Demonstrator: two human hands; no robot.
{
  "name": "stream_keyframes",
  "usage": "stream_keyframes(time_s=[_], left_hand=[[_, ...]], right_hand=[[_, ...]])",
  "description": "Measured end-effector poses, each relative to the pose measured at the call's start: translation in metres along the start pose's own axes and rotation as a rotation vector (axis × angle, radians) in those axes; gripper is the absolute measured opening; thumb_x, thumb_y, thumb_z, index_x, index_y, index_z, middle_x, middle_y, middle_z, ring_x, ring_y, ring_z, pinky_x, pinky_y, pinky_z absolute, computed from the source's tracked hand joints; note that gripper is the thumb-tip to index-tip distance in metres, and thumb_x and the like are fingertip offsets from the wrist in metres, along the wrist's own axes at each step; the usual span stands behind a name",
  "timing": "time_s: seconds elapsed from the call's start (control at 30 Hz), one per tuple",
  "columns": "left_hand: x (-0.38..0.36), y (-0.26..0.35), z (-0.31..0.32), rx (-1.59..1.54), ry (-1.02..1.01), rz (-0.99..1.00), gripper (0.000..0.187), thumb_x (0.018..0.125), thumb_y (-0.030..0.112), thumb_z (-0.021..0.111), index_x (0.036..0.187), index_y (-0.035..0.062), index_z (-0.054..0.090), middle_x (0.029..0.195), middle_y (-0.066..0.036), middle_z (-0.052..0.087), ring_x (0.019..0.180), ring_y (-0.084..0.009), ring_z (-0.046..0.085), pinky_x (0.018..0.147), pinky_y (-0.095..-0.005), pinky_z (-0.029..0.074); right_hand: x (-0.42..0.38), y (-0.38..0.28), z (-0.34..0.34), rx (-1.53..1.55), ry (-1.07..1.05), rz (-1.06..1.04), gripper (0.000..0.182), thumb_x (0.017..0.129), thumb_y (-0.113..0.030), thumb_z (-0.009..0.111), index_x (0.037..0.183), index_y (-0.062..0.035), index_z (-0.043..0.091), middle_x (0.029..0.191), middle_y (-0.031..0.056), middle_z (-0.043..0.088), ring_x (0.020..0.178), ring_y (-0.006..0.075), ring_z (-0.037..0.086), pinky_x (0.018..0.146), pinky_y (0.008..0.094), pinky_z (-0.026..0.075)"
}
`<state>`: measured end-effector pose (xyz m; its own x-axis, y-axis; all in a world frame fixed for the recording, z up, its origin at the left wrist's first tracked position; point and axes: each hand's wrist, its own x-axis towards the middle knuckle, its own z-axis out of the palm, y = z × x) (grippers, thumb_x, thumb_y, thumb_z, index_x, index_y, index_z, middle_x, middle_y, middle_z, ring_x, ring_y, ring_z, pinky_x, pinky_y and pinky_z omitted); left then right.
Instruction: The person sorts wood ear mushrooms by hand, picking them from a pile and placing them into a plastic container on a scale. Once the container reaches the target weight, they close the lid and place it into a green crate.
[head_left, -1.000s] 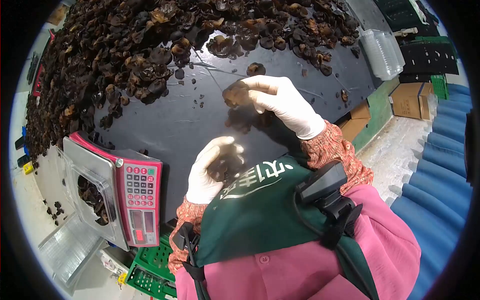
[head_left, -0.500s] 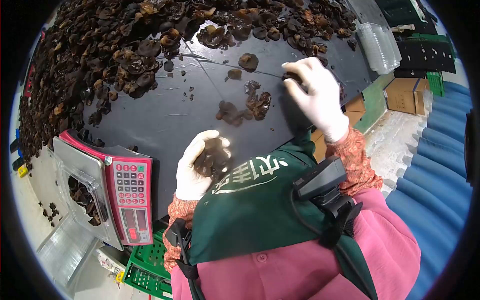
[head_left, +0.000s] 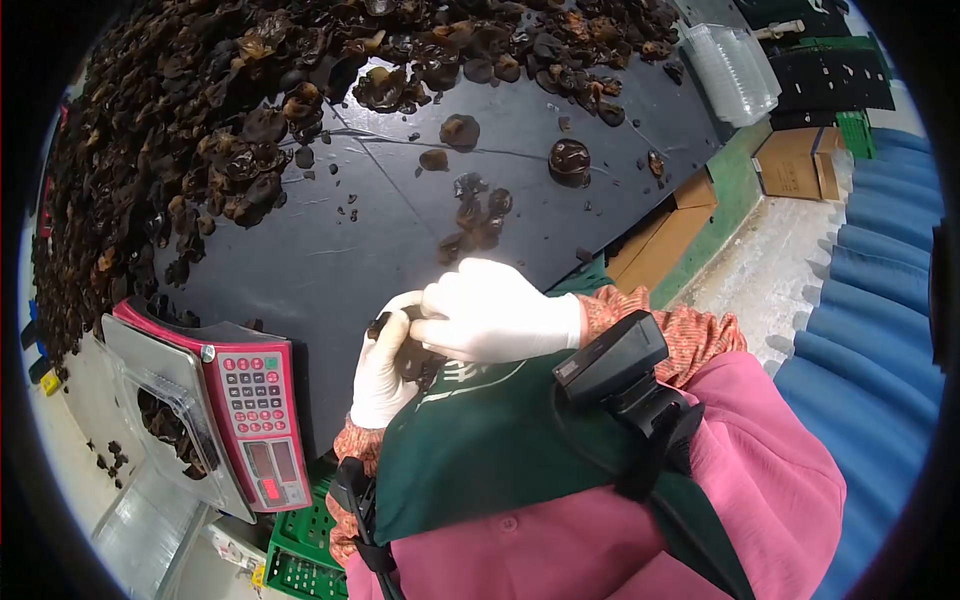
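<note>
White-gloved, our left hand cups dark mushrooms; our right hand, perhaps pinching one, meets it. Next, the scale at nine o'clock.

The right hand has left the far table edge and come back over the left hand, covering its dark mushrooms, beside the scale

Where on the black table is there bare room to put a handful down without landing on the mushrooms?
Bare black table lies between the scale, the big mushroom heap and the small cluster. More lies right of that cluster, below the lone mushroom. The far and left sides are crowded.
</note>
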<state>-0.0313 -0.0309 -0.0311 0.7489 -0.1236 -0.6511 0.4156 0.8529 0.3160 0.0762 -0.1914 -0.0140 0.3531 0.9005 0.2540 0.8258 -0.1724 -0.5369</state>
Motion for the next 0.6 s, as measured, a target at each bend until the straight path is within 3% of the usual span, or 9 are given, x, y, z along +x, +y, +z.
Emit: stream_keyframes(time_s=[0.1,0.13,0.2,0.33,0.4,0.43,0.5,0.57,0.6], left_hand=[[0.002,0.005,-0.007,-0.031,0.125,-0.068,0.023,0.099,0.024,0.059,0.116,0.0097,0.062,0.102,-0.01,0.067,0.089,-0.0249,0.068,0.06,-0.0346,0.055],[0.003,0.01,-0.01,-0.109,-0.013,-0.085,0.02,0.1,0.022,0.058,0.114,0.0099,0.062,0.099,-0.011,0.067,0.082,-0.0238,0.067,0.055,-0.0312,0.052],[-0.007,0.019,-0.004,-0.077,0.028,0.012,0.019,0.1,0.023,0.056,0.114,0.0096,0.062,0.099,-0.012,0.067,0.077,-0.0233,0.066,0.05,-0.0292,0.048],[-0.05,0.073,-0.003,0.135,0.009,0.513,0.025,0.103,0.026,0.055,0.12,0.0087,0.061,0.101,-0.008,0.062,0.08,-0.0156,0.062,0.044,-0.0197,0.045],[-0.09,0.107,-0.01,0.189,0.305,0.882,0.03,0.102,0.025,0.055,0.125,0.0049,0.058,0.104,-0.012,0.065,0.085,-0.0187,0.065,0.052,-0.0228,0.052],[-0.114,0.122,-0.011,0.258,0.156,0.942,0.032,0.1,0.025,0.058,0.125,0.0049,0.06,0.104,-0.011,0.066,0.088,-0.0167,0.065,0.058,-0.0227,0.053],[-0.141,0.135,-0.002,0.412,0.776,1.359,0.032,0.097,0.025,0.062,0.12,0.0037,0.065,0.107,-0.011,0.068,0.09,-0.0154,0.065,0.068,-0.0257,0.054],[-0.154,0.151,0.003,0.819,1.101,1.571,0.029,0.101,0.02,0.058,0.121,-0.0008,0.066,0.107,-0.009,0.07,0.091,-0.0157,0.065,0.08,-0.0292,0.052],[-0.156,0.154,-0.003,0.963,1.193,1.519,0.03,0.1,0.019,0.06,0.121,-0.0011,0.066,0.108,-0.01,0.07,0.092,-0.0152,0.065,0.082,-0.0294,0.052]], right_hand=[[-0.001,0.002,-0.014,0.043,-0.008,0.013,0.014,0.084,-0.024,0.063,0.093,-0.0185,0.07,0.077,0.0009,0.065,0.072,0.0227,0.065,0.061,0.0373,0.049],[-0.006,0.007,-0.017,0.035,0.006,0.061,0.015,0.084,-0.025,0.062,0.096,-0.0199,0.071,0.078,0.0007,0.066,0.072,0.0227,0.066,0.062,0.0372,0.05],[-0.019,0.022,-0.032,-0.029,0.334,0.152,0.027,0.076,-0.006,0.07,0.102,-0.0135,0.072,0.086,0.0024,0.071,0.075,0.0242,0.067,0.065,0.0345,0.05],[-0.045,0.053,-0.052,-0.073,0.532,0.405,0.024,0.077,0.002,0.068,0.098,-0.009,0.071,0.086,0.0063,0.07,0.072,0.0239,0.065,0.066,0.0332,0.049],[-0.052,0.057,-0.058,-0.075,0.497,0.459,0.026,0.08,0.011,0.066,0.101,-0.0023,0.072,0.091,0.009,0.07,0.079,0.022,0.066,0.074,0.0306,0.051],[-0.05,0.059,-0.058,-0.081,0.487,0.415,0.024,0.08,0.008,0.066,0.101,-0.0038,0.072,0.091,0.0083,0.07,0.078,0.0234,0.065,0.073,0.031,0.051],[-0.041,0.052,-0.051,-0.197,0.358,0.32,0.027,0.077,-0.001,0.071,0.104,-0.0075,0.071,0.097,0.0079,0.07,0.083,0.0247,0.065,0.074,0.034,0.05],[-0.027,0.046,-0.037,-0.207,0.266,0.233,0.031,0.075,-0.007,0.073,0.107,-0.0094,0.07,0.11,0.0087,0.068,0.093,0.026,0.065,0.079,0.0376,0.05],[-0.019,0.042,-0.028,-0.188,0.233,0.202,0.033,0.075,-0.01,0.074,0.107,-0.0101,0.069,0.117,0.0091,0.066,0.099,0.0264,0.064,0.084,0.0397,0.049]])
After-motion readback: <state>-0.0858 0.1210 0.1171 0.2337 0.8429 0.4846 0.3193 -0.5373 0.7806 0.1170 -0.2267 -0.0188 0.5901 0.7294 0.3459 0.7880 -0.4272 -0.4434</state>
